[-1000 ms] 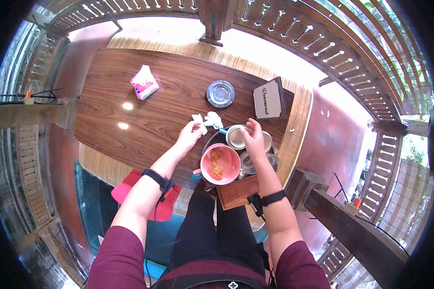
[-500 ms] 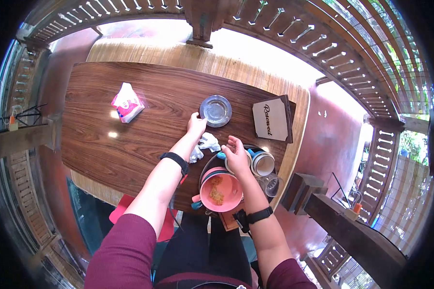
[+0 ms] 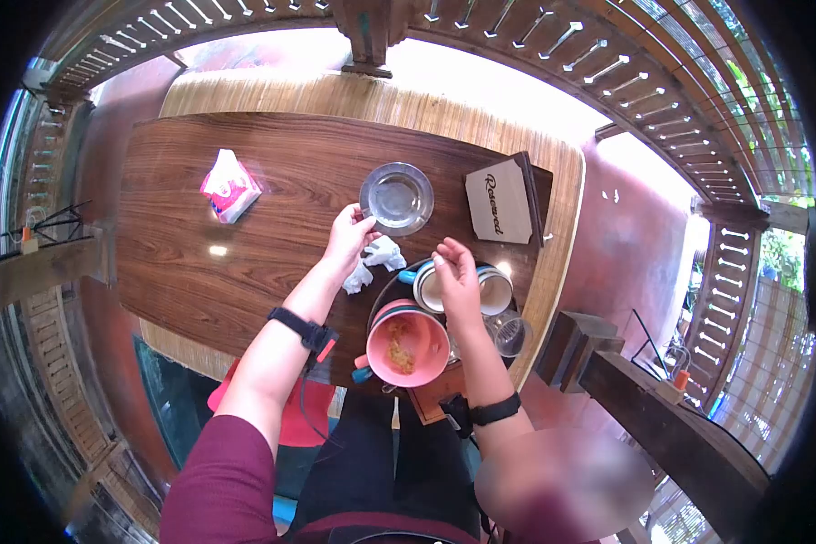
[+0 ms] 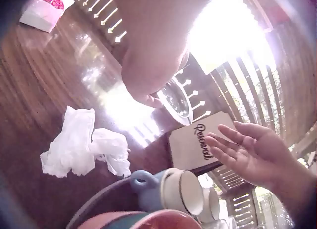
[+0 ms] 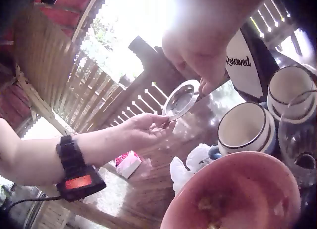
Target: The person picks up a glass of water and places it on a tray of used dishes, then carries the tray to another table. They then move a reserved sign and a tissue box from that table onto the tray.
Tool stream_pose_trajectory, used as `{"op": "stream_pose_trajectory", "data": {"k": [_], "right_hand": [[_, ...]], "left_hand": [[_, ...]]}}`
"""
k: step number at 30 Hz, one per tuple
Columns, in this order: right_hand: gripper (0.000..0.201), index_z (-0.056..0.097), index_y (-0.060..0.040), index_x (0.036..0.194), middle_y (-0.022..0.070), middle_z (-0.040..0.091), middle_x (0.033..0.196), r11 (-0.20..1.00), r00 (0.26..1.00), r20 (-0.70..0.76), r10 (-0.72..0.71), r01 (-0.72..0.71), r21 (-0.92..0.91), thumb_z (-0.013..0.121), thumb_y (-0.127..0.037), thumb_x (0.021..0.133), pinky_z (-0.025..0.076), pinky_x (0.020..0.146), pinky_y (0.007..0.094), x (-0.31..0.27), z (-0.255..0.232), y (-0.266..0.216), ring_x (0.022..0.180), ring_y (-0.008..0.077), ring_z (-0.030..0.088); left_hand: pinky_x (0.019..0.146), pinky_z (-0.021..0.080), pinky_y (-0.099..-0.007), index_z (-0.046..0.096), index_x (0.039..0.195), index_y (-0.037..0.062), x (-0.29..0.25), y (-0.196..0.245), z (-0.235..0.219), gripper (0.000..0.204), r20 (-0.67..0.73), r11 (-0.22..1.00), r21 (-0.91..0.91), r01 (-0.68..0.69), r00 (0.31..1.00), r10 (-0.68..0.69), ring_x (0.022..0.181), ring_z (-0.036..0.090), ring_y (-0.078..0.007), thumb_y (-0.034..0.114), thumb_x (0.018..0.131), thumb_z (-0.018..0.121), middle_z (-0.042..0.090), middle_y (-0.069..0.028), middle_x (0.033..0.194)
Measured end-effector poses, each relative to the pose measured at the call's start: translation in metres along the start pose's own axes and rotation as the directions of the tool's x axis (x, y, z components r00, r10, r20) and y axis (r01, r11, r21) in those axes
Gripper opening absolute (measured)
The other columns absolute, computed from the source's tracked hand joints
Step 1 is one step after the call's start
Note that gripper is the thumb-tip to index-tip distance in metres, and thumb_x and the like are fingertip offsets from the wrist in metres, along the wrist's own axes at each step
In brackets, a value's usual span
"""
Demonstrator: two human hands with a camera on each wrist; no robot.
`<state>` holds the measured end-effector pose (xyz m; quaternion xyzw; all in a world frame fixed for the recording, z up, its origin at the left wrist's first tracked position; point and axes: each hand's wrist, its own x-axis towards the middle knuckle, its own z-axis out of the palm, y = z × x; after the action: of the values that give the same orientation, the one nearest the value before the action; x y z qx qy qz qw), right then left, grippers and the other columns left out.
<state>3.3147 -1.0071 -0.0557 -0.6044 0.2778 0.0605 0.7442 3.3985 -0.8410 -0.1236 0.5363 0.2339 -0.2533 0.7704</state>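
Note:
My left hand (image 3: pixel 347 238) pinches the near-left rim of a shallow grey ashtray (image 3: pixel 397 198). In the right wrist view the ashtray (image 4: pixel 176 101) appears tilted, with the left thumb and fingers (image 5: pixel 157 129) at its edge. Crumpled white tissues (image 3: pixel 385 254) lie just below that hand, beside the round dark tray. My right hand (image 3: pixel 458 281) hovers over the mugs with its fingers loosely extended and holds nothing; the left wrist view shows its palm (image 4: pixel 262 157). Nearest to it are the cream-lined mugs (image 5: pixel 241 127) with blue handles.
Stacked pink bowls (image 3: pixel 433 354) with food scraps stand on the dark tray, beside clear glasses (image 3: pixel 510 335). A "Reserved" sign (image 3: pixel 499 204) stands at the right. A pink-and-white tissue pack (image 3: pixel 231 189) sits on the left of the wooden table (image 3: pixel 181 227).
My left hand has let go of the white tissue beside the tray, reached to the ashtray and taken its rim. The right hand remains above the mugs.

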Motion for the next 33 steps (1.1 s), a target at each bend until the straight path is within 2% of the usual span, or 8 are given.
{"op": "stream_pose_trajectory", "data": {"k": [7, 11, 19, 21, 24, 28, 31, 33], "right_hand": [[0.035, 0.035, -0.0012, 0.115, 0.0103, 0.046, 0.1, 0.995, 0.983, 0.178, -0.054, 0.039, 0.087, 0.044, -0.01, 0.083, 0.044, 0.069, 0.0242, -0.046, -0.035, -0.013, 0.079, 0.0136, 0.053], [0.029, 0.042, -0.0026, 0.109, 0.0034, 0.049, 0.088, 0.997, 0.968, 0.249, 0.036, -0.019, -0.072, 0.046, -0.01, 0.082, 0.041, 0.058, 0.0186, -0.089, -0.08, 0.0, 0.068, 0.0062, 0.05], [0.014, 0.047, -0.0025, 0.093, 0.0005, 0.051, 0.074, 0.976, 0.93, 0.301, 0.212, -0.189, -0.106, 0.048, -0.009, 0.08, 0.042, 0.055, 0.0192, -0.167, -0.186, 0.04, 0.063, 0.0062, 0.049], [0.013, 0.047, -0.0023, 0.092, 0.0007, 0.052, 0.074, 0.96, 0.911, 0.302, 0.281, -0.265, -0.095, 0.048, -0.008, 0.08, 0.042, 0.054, 0.0192, -0.176, -0.211, 0.063, 0.063, 0.0063, 0.049], [0.011, 0.048, -0.0021, 0.09, 0.0014, 0.052, 0.072, 0.933, 0.906, 0.23, 0.355, -0.331, -0.139, 0.048, -0.007, 0.08, 0.041, 0.051, 0.0191, -0.181, -0.237, 0.094, 0.06, 0.0073, 0.05], [0.009, 0.049, -0.0018, 0.087, 0.002, 0.053, 0.069, 0.931, 0.926, 0.121, 0.356, -0.342, -0.125, 0.048, -0.005, 0.079, 0.04, 0.049, 0.019, -0.176, -0.259, 0.126, 0.057, 0.0085, 0.05], [0.014, 0.048, -0.0024, 0.092, 0.0016, 0.053, 0.072, 0.916, 0.929, 0.075, 0.362, -0.339, -0.215, 0.049, -0.008, 0.079, 0.039, 0.05, 0.019, -0.171, -0.266, 0.138, 0.059, 0.0074, 0.049], [0.015, 0.049, -0.0019, 0.092, 0.0021, 0.053, 0.073, 0.895, 0.934, 0.041, 0.355, -0.327, -0.304, 0.049, -0.008, 0.078, 0.04, 0.051, 0.0205, -0.165, -0.267, 0.143, 0.059, 0.0089, 0.05]], "left_hand": [[0.066, 0.046, -0.023, 0.044, 0.098, 0.002, -0.117, -0.01, 0.014, 0.021, 0.077, 0.997, 0.017, -0.069, 0.995, 0.068, 0.076, 0.052, -0.0101, 0.005, 0.078, 0.048, 0.051, -0.0042, 0.088], [0.067, 0.046, -0.022, 0.046, 0.098, 0.0019, -0.183, -0.05, 0.029, 0.02, 0.117, 0.99, 0.013, -0.144, 0.983, 0.141, 0.077, 0.052, -0.0089, 0.004, 0.077, 0.048, 0.052, -0.0036, 0.086], [0.068, 0.046, -0.0235, 0.046, 0.1, -0.0007, -0.267, -0.16, 0.071, 0.023, 0.094, 0.996, 0.085, -0.002, 0.996, -0.006, 0.076, 0.052, -0.0105, 0.003, 0.078, 0.048, 0.051, -0.0037, 0.085], [0.068, 0.044, -0.0231, 0.046, 0.102, -0.0001, -0.279, -0.18, 0.074, 0.026, 0.134, 0.976, 0.183, 0.119, 0.98, -0.145, 0.077, 0.052, -0.0099, 0.006, 0.077, 0.05, 0.052, -0.0046, 0.085], [0.07, 0.043, -0.0279, 0.046, 0.102, -0.001, -0.289, -0.214, 0.067, 0.032, 0.098, 0.862, 0.496, 0.102, 0.98, -0.172, 0.082, 0.051, -0.0158, 0.014, 0.076, 0.054, 0.051, -0.0087, 0.088], [0.072, 0.043, -0.0307, 0.044, 0.1, -0.0016, -0.296, -0.257, 0.052, 0.038, -0.085, 0.656, 0.755, -0.024, 0.987, 0.134, 0.081, 0.05, -0.0233, 0.014, 0.069, 0.06, 0.045, -0.0151, 0.093], [0.071, 0.043, -0.0321, 0.041, 0.101, -0.0012, -0.297, -0.29, 0.036, 0.039, -0.213, 0.53, 0.848, -0.028, 0.897, 0.388, 0.082, 0.05, -0.0247, 0.011, 0.069, 0.058, 0.044, -0.015, 0.091], [0.07, 0.043, -0.0317, 0.039, 0.106, -0.0013, -0.296, -0.296, 0.033, 0.041, -0.39, 0.727, 0.663, 0.177, 0.911, 0.133, 0.086, 0.05, -0.0236, 0.008, 0.07, 0.055, 0.047, -0.0158, 0.095]]}}
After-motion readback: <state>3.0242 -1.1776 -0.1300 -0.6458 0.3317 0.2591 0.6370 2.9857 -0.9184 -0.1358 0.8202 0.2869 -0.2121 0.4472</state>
